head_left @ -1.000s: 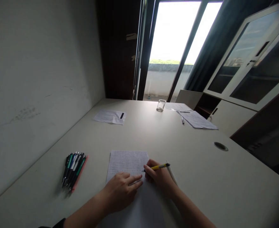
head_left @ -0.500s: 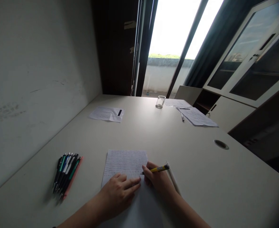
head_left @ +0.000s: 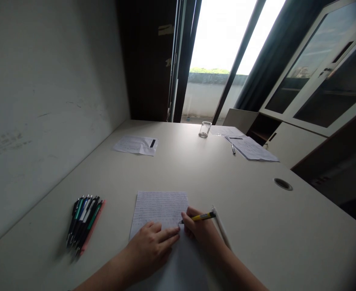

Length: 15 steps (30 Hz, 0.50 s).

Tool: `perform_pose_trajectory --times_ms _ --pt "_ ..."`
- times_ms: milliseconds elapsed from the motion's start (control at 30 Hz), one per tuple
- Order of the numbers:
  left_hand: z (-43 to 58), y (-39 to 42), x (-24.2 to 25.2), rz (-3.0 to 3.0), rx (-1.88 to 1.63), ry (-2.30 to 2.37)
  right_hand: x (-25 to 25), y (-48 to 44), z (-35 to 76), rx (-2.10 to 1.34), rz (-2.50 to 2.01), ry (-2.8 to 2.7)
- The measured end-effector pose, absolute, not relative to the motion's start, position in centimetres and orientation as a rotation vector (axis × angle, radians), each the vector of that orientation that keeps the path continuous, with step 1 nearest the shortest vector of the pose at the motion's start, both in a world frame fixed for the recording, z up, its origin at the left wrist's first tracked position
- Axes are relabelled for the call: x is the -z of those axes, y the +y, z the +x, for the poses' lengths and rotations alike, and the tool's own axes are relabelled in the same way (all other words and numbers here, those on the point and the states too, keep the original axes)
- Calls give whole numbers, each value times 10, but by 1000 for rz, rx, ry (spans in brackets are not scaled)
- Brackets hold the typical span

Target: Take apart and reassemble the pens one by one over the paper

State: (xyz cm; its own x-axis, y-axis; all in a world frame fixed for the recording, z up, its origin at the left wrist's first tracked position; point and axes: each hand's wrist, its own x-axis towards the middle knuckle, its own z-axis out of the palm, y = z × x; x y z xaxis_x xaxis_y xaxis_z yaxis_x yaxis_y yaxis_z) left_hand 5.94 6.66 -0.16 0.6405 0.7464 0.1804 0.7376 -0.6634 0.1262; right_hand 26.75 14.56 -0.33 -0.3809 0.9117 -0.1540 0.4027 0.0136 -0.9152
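Observation:
A sheet of paper (head_left: 161, 206) lies in front of me, its upper part covered with lines of handwriting and its lower part blank. My left hand (head_left: 153, 244) rests flat on the sheet, fingers stretched toward the right. My right hand (head_left: 197, 226) grips a yellow and black pen (head_left: 202, 216), its tip on the paper just above the left fingertips. A white pen-like stick (head_left: 222, 228) lies on the table, partly hidden by my right hand and forearm.
A bundle of several pens (head_left: 84, 222) lies to the left. Farther back are a loose sheet (head_left: 137, 145), a glass (head_left: 205, 129), a stack of papers (head_left: 255, 148) and another pen (head_left: 233, 149). A round cable hole (head_left: 283, 184) sits in the white table (head_left: 244, 190) at right.
Both hands stay almost where they were, and the pen tip keeps its place on the paper. The camera view has shifted very slightly.

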Motion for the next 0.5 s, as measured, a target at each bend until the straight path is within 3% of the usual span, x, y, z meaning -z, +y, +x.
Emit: perform_pose_trajectory --times_ms 500 --pt "59 67 0 2823 -342 1259 3 145 267 -1355 -1341 -1778"
